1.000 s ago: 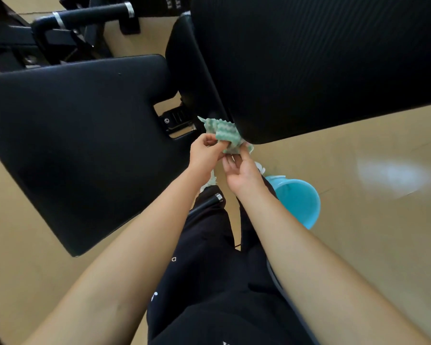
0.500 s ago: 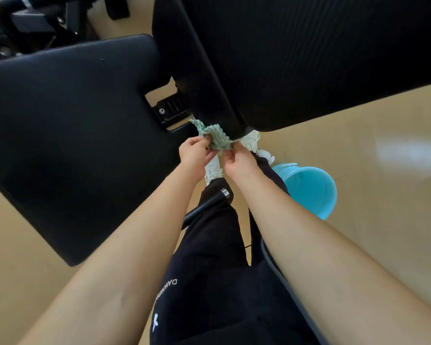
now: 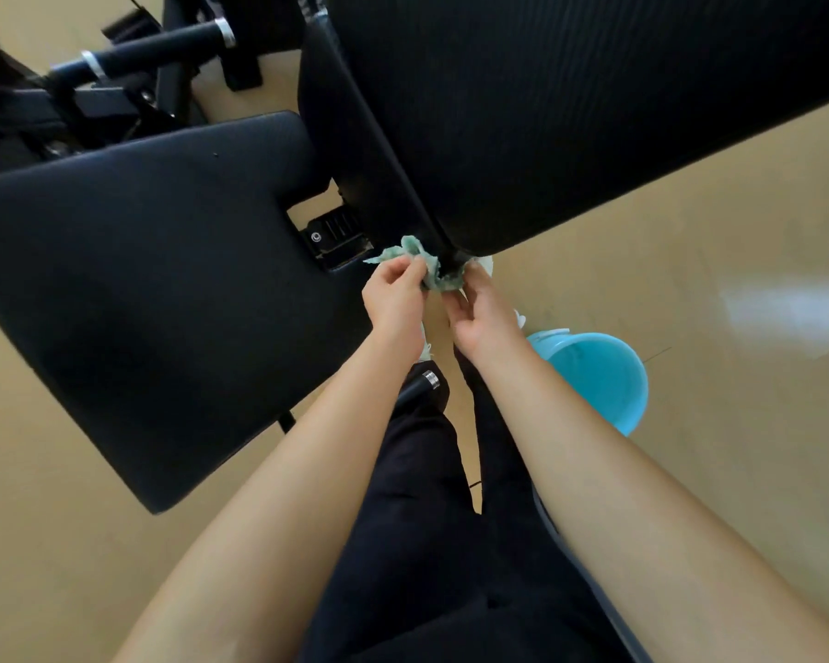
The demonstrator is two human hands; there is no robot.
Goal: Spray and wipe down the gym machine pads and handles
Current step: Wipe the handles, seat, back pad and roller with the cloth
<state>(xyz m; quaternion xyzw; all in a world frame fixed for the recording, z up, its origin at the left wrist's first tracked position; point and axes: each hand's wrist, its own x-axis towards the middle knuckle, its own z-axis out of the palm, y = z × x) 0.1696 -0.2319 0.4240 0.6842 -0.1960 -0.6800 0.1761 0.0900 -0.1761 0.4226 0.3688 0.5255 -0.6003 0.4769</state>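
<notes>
A crumpled green cloth [image 3: 427, 266] is bunched at the lower corner of the big black back pad [image 3: 546, 112]. My left hand [image 3: 396, 299] pinches its left part with thumb and fingers. My right hand [image 3: 479, 311] holds the cloth's right part from below, fingers curled up at the pad's corner. A wide black seat pad [image 3: 154, 289] spreads to the left. A black handle with silver rings [image 3: 159, 45] sits at the top left.
A light blue bucket [image 3: 604, 375] stands on the tan floor to the right of my legs. A black adjuster bracket [image 3: 333, 234] sits between the two pads. A short black bar with a silver end [image 3: 420, 382] pokes out under my left wrist.
The view has tilted up, bringing the handle back into sight. Both hands stay on the cloth at the pad's corner, now spread a little further apart.
</notes>
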